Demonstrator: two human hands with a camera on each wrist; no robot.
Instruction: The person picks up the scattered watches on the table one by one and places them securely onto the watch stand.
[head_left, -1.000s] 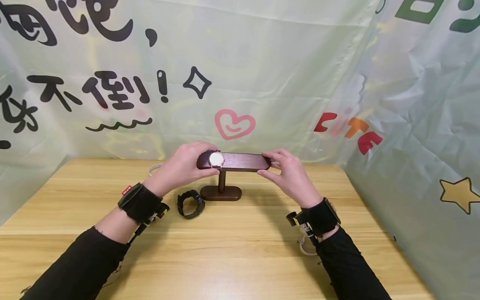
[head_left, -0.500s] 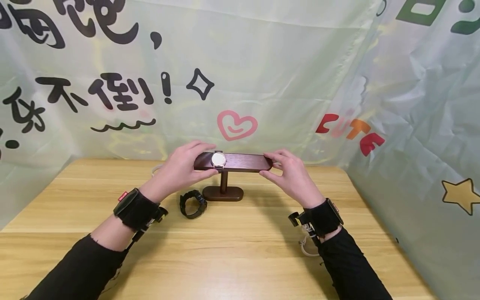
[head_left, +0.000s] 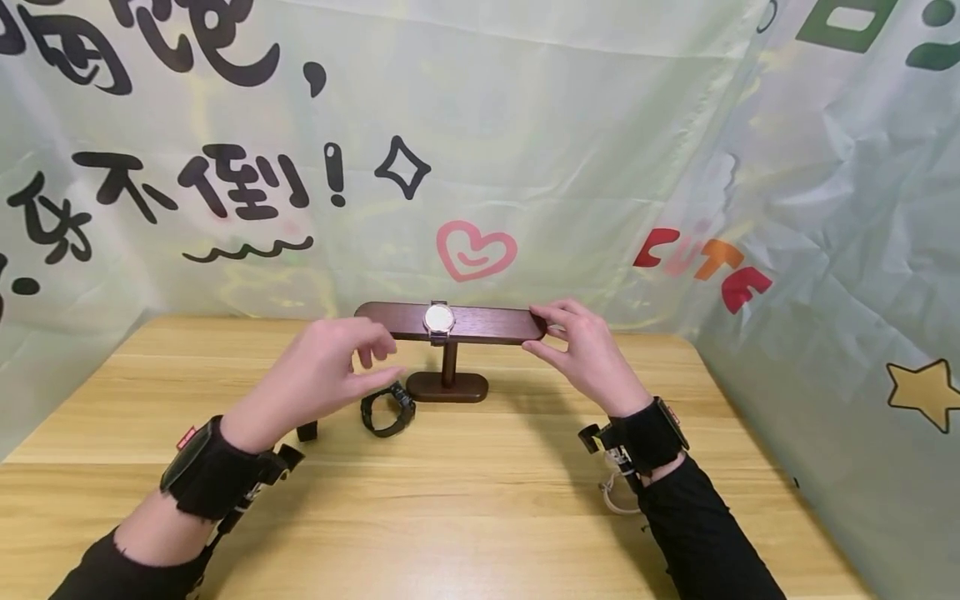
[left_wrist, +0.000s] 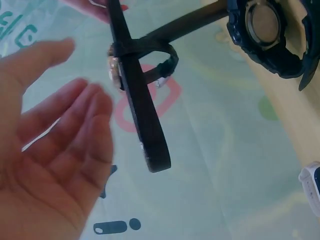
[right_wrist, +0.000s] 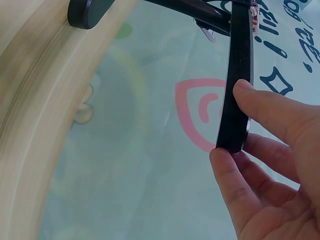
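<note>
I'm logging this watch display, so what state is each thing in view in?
Dark brown wooden T-shaped stand: upright on the pale wooden table.
Round pale-faced watch with dark strap: looped around the stand's crossbar.
Chunky black watch: on edge on the table, strap curved; clasp unclear.
White-banded watch: partly out of frame; fastening unclear.
Left hand: fingers loosely bent, holding nothing.
Right hand: pinching the crossbar's right end.

With the stand (head_left: 449, 363) taken as clock centre and twelve set at the backdrop (head_left: 562, 167), the mounted watch (head_left: 438, 319) is found strapped around the bar (head_left: 495, 323), near its middle. A loose watch (head_left: 407, 408) is noted on the table (head_left: 480, 517) at eight. The bar's end is held at three by the right hand (head_left: 583, 350); the left hand (head_left: 318, 371) is located near nine, apart from the bar.
</note>
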